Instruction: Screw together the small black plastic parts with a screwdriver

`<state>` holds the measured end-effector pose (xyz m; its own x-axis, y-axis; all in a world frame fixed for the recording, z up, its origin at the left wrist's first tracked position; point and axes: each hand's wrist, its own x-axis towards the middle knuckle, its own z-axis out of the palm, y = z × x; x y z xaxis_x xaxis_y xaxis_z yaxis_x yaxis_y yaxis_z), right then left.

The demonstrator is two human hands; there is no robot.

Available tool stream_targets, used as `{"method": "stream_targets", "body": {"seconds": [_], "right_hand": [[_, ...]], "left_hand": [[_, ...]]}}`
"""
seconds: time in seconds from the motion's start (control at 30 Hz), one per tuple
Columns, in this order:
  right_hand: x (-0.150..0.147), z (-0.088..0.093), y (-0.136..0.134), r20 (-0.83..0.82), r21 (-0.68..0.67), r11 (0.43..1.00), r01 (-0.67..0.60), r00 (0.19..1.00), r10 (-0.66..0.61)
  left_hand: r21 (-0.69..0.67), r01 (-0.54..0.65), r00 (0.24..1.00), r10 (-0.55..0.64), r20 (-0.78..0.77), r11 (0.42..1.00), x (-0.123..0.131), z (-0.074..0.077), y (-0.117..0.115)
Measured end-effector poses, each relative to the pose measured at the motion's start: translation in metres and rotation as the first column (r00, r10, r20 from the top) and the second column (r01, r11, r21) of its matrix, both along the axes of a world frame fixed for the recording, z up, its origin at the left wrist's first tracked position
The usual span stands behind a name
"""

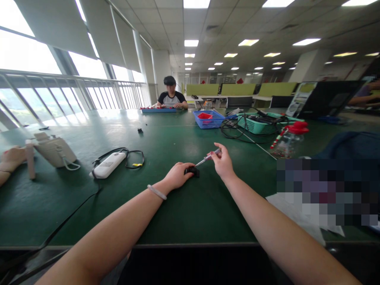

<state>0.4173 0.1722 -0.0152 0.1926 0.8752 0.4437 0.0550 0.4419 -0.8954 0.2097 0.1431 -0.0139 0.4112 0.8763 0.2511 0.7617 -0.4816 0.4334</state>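
Note:
My left hand, with a pale bracelet at the wrist, grips a small black part against the green tabletop. In my right hand is a screwdriver, its handle pinched between the fingers. The metal shaft slants down to the left, and its tip meets or nearly meets the top of the black part. The underside of the part is hidden, and its details are too small to tell.
To the left lie a white power strip with a black cable and a beige bag beside another person's hand. Beyond are a blue basket, a green basket with cables, and a red-lidded jar. A person sits opposite.

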Motion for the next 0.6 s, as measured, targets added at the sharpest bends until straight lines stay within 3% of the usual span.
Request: {"method": "stream_targets", "body": {"seconds": [0.2,0.4,0.6], "right_hand": [[0.0004,0.0020,-0.0008,-0.160,-0.094,0.993,-0.074,0.985,0.058],[0.0001,0.0050,-0.0005,-0.401,-0.241,0.956,-0.168,0.914,0.060],[0.0028,0.0046,0.0004,-0.464,-0.265,0.938,-0.224,0.882,0.079]], "left_hand": [[-0.001,0.006,1.000,-0.006,-0.003,1.000,-0.0009,-0.0015,0.0008],[-0.005,0.011,1.000,-0.011,-0.006,1.000,-0.0016,-0.0017,0.0011],[-0.001,0.015,1.000,-0.015,-0.004,1.000,-0.0021,-0.0022,0.0017]]}}
